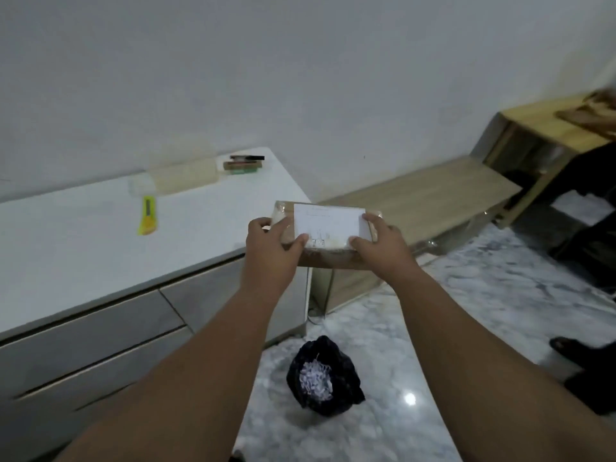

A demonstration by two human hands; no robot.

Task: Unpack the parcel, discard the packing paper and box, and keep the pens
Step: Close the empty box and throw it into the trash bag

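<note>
A small brown cardboard parcel (328,225) with a white label on top and clear tape around it is held in the air past the right corner of the white cabinet (83,241). My left hand (271,250) grips its left end, thumb on top. My right hand (383,245) grips its right end the same way. The parcel is sealed. No pens or packing paper show.
A yellow box cutter (148,216) lies on the cabinet top, with a clear plastic case (176,178) and small stacked boxes (245,164) near the wall. A black bag with shredded white paper (321,380) sits on the marble floor below. Low wooden shelving (416,198) runs along the right wall.
</note>
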